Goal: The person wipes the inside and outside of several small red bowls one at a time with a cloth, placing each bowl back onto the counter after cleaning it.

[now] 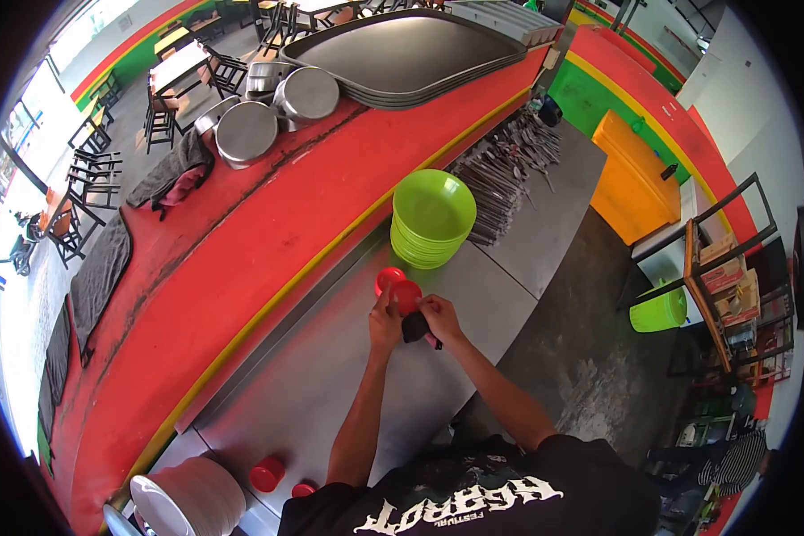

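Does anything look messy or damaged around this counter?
Yes: the cutlery lies in a loose jumble on the steel counter, unlike the neatly stacked green bowls. The red ledge looks worn, darkly streaked.

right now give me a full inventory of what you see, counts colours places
red containers: four, red, one at hands, one beyond, two near plates
black item: one, black, beside right hand
bowls: stack, green, on counter
cutlery: pile, metallic, counter's far end
plates: stack, white, lower left
counter: one, grey, beneath hands
ledge: one, red, left
trays: stack, grey, on ledge
pots: several, silver, on ledge
cloths: several, dark, on ledge
cabinet: one, orange, upper right
bucket: one, green, right
tables, chairs: several, mixed, upper left
person: one, striped top, lower right
left hand, right hand: two, bare, centre
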The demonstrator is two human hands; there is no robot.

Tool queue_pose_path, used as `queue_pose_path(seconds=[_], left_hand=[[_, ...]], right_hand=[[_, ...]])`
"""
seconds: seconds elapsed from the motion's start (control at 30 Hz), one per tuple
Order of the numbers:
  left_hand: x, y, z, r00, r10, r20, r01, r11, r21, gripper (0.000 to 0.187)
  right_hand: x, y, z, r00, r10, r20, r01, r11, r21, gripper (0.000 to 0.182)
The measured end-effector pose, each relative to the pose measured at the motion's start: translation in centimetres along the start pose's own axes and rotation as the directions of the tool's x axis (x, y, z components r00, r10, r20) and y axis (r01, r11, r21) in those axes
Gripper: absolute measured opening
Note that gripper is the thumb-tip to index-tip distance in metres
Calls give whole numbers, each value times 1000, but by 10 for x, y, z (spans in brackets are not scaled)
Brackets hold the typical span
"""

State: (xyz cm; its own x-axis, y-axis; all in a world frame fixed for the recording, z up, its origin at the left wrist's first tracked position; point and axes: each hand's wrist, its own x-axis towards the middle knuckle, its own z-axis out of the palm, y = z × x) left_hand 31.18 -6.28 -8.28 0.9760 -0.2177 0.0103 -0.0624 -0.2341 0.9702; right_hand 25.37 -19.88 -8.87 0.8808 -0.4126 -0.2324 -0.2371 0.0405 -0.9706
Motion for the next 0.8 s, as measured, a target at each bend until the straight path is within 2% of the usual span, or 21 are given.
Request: queue_pose_path(seconds=[0.07,0.17,0.27,0.37,0.47,0.57,0.67,0.77,0.8], left_hand=[[12,-4,0,998,27,-63,-23,998,59,40],[25,-5,-5,999,-35,-39,40,989,141,42],[39,-40,1,991,99,-88,-84,984,156,43],[44,-43,-2,994,90,-69,-79,987,137,43],[44,-32,-6,999,-29,-20,30,997,71,43],[47,-15,-10,983,-176,53,174,984,32,44],[50,-19,-14,981,-167,99,157,982,104,47],[52,-13,-19,983,-118,143,96,983,154,49],[52,-12,-19,983,-97,158,80,991,111,49]], right_hand=[[20,8,8,1000,-22,-4,22,999,-33,26],[34,3,17,998,56,9,-56,997,-46,28],[46,16,23,995,98,3,-98,995,-1,31],[53,20,24,985,175,0,-175,984,-36,33],[58,25,25,979,202,-11,-202,977,-76,35],[63,36,26,987,158,-32,-160,986,-51,43],[62,38,31,989,144,-19,-142,987,69,37],[53,17,29,994,58,-89,-74,980,-186,45],[52,12,28,996,26,-87,-45,973,-228,48]])
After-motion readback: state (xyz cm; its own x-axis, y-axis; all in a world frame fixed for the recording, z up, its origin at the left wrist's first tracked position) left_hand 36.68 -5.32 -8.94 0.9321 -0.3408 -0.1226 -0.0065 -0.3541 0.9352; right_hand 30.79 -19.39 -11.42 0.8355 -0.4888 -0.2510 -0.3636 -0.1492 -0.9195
